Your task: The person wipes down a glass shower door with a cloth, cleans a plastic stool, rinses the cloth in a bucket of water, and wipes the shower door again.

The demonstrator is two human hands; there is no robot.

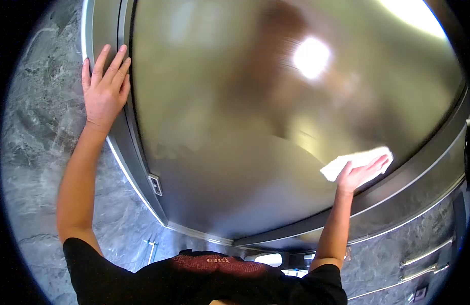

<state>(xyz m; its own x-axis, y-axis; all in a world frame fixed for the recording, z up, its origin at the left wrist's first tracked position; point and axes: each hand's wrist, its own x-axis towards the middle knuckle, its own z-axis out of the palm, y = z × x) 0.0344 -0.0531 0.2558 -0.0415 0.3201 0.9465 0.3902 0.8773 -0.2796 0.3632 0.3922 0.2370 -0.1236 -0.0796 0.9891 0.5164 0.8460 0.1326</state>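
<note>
My left hand [105,91] lies flat on the grey metal frame [128,129] along the left side, its fingers apart and nothing in it. Toward the lower right, my right hand [361,173] holds a white cloth [341,163] against a large shiny metal panel [220,152]. The thumb sits at the cloth's near side and the fingers stretch across it. The panel reflects blurred dark shapes and a bright light spot.
Grey marbled wall [39,147] borders the frame on the left. A small metal plate [154,184] is set in the frame's lower left. Metal rails [425,254] run along the wall at the lower right.
</note>
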